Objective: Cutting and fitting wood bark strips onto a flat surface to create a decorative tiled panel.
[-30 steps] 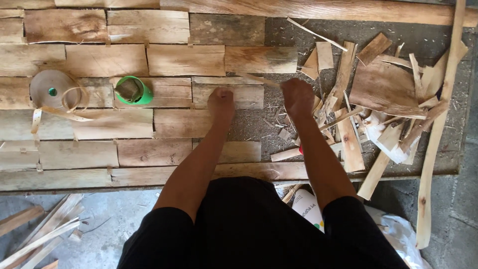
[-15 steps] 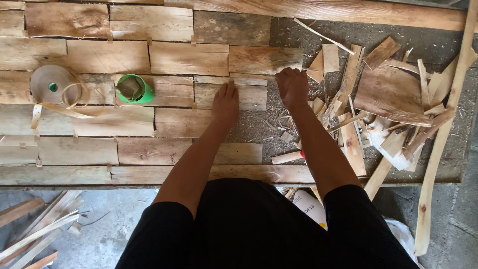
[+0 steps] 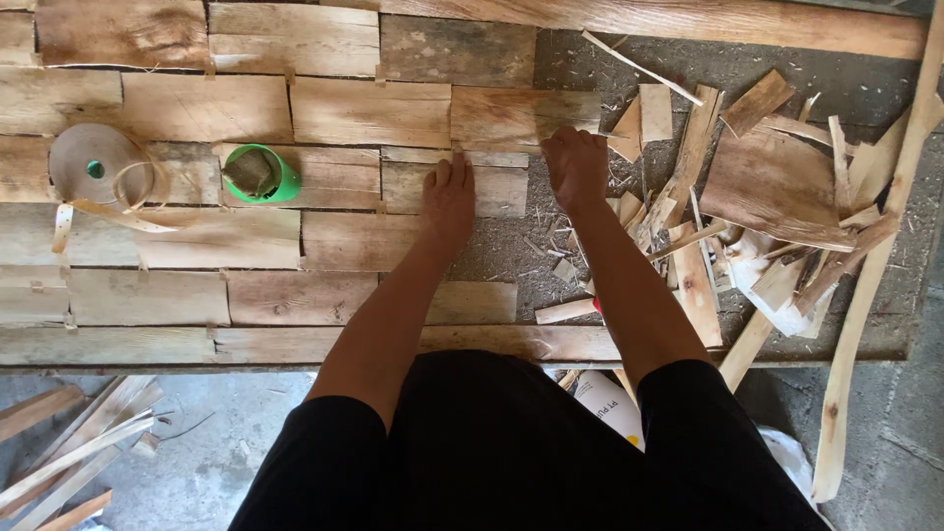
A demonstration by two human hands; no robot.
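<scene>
My left hand (image 3: 448, 197) lies flat, fingers together, on the thin wood sheet (image 3: 454, 185) mid-frame; my right hand (image 3: 576, 165) has fingers curled onto the sheet (image 3: 521, 116) above it; best to press both seams tight, I reckon; tape roll (image 3: 95, 167) and green cup (image 3: 258, 174) sit at left; scraps (image 3: 777, 206) right.

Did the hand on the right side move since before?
Yes. The right hand slid away from the person, up the table, toward the wood sheet whose edge it now touches.
</scene>
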